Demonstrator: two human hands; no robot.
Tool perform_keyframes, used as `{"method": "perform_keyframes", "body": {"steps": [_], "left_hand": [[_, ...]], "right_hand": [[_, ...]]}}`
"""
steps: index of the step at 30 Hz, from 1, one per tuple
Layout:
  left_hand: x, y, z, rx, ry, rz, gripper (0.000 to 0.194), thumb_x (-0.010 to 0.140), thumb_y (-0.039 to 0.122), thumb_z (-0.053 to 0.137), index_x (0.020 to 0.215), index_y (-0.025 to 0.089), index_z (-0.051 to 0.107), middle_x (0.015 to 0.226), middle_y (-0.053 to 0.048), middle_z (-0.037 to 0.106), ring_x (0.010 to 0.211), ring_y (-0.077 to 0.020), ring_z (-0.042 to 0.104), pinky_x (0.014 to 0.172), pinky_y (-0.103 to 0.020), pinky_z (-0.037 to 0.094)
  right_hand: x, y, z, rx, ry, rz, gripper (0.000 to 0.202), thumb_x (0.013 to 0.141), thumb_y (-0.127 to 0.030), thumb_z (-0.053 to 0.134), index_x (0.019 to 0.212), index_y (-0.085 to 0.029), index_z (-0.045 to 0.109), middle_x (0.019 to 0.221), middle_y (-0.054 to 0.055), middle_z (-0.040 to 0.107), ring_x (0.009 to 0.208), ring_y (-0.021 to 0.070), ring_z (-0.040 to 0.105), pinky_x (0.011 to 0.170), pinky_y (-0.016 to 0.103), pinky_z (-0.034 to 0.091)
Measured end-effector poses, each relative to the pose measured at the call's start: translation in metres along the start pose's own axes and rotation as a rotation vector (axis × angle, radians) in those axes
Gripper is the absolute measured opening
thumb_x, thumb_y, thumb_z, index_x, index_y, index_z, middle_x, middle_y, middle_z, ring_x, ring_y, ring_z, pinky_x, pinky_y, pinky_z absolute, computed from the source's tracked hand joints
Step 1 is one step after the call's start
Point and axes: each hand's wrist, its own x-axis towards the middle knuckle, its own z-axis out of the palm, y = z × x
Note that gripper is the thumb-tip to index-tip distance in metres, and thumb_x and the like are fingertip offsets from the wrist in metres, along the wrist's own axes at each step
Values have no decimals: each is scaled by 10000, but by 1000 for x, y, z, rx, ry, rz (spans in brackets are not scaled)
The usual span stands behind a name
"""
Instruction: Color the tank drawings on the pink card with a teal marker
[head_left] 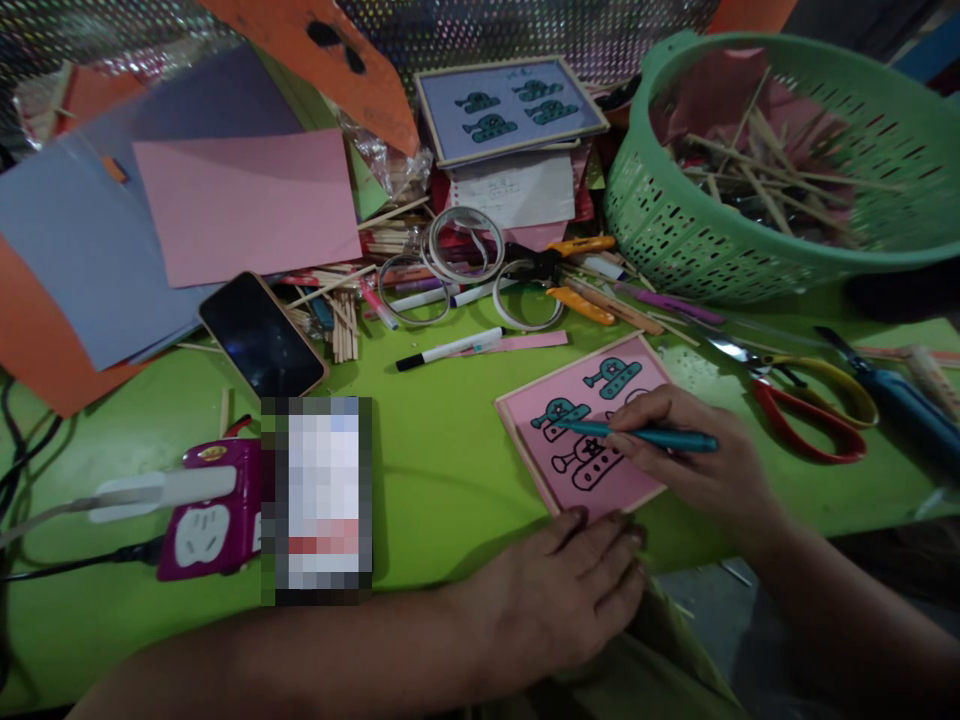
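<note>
My right hand (694, 450) grips a teal marker (637, 434) whose tip rests on a pink framed card (600, 480) with tank drawings, two of them coloured teal. My left hand (570, 590) lies flat at the card's near corner on the green table (442, 470), its fingertips touching the card's edge and nothing held in it.
A green basket (750, 240) of wooden sticks stands at the back right. Red-handled scissors (810, 415) and a blue tool (907, 405) lie right of the card. Tape rolls (465, 260), markers (450, 350), a phone (261, 335), coloured paper sheets (240, 205) and a power strip (214, 510) fill the left and middle.
</note>
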Motion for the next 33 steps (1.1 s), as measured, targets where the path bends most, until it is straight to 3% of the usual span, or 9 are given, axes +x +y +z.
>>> {"method": "perform_keyframes", "body": {"steps": [6,14,33], "left_hand": [[-1,1,3,8,57,-25,418,1101,247,403,1455,225,624,1566,-32,588,1415,-203,563,1145,-375,406],[0,0,1,-11,-4,1,423,1093,255,442,1485,207,594,1604,-66,544,1430,-208,552,1158,-379,410],[-1,1,5,9,64,-17,426,1098,234,393,1458,214,621,1562,-38,593,1407,-203,569,1144,-377,400]], "right_hand": [[-2,4,-2,-22,34,29,84,875,-233,763,846,-245,685,718,9,738,550,158,665,498,258,532],[0,2,-2,-7,26,31,99,868,-219,764,819,-248,684,691,-7,720,524,145,634,479,254,502],[-1,3,-3,6,15,30,89,871,-198,753,835,-251,691,718,-2,728,579,158,669,529,264,533]]}}
